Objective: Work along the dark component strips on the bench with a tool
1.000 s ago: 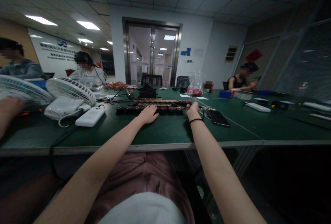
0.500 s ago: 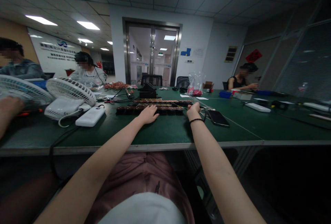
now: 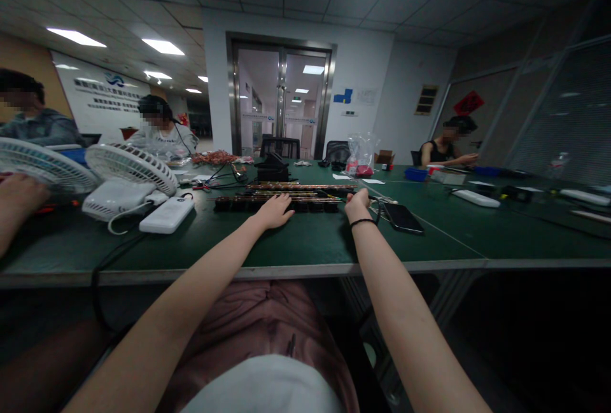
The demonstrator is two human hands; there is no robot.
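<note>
Thin copper-coloured and yellowish wires or rods (image 3: 310,198) lie lengthwise across a row of black blocks (image 3: 229,204) on the green table. My left hand (image 3: 274,211) rests palm down on the middle of them, fingers stretched out and slightly apart. At the right end of the row, my right hand (image 3: 357,202) is closed, thumb side up, and wears a black band at the wrist. A dark, slim shape reaches left from its fingers, and a black cable (image 3: 379,212) curves beside the wrist. What the fingers grip is too small and dark to name.
A black phone (image 3: 403,217) lies right of my right hand. To the left stand a white power bank (image 3: 167,214) and white fans (image 3: 131,168). Behind the wires is a black device (image 3: 273,168). At far left a co-worker's hand (image 3: 21,206) reaches in; other people sit across the table.
My two hands and the wires stay in place. The co-worker's hand at far left has shifted slightly to the right.
</note>
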